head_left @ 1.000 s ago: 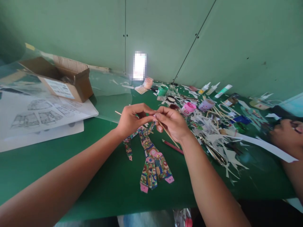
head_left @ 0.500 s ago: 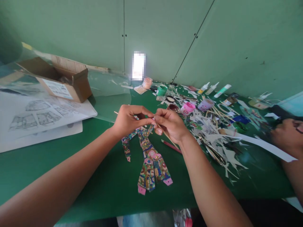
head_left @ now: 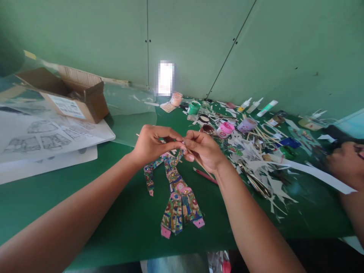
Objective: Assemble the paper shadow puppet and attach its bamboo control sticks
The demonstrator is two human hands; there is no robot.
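Observation:
My left hand point(head_left: 153, 142) and my right hand point(head_left: 203, 148) meet over the table, thumbs and forefingers pinched together. Below them lies a flat jointed puppet point(head_left: 173, 176), camouflage-like in pattern, with pink patches and pink feet. One of its arms hangs down at the left; the other rises to my fingertips, where its end is hidden. A thin wooden stick point(head_left: 202, 166) runs out under my right hand from the pinch. Another pale stick end point(head_left: 138, 134) pokes out left of my left hand; whether both belong to one stick I cannot tell. A dark-red, pen-like tool point(head_left: 206, 176) lies beside my right wrist.
At the left stand an open cardboard box point(head_left: 76, 96) and printed drawing sheets point(head_left: 51, 140). Paint jars point(head_left: 226, 130), paper scraps point(head_left: 247, 155), scissors point(head_left: 256, 180) and glue bottles point(head_left: 256, 106) crowd the right. Another person's head point(head_left: 345, 167) is at the right edge.
The puppet's body and feet have shifted slightly left and down in view. Both hands keep their pinch at nearly the same spot.

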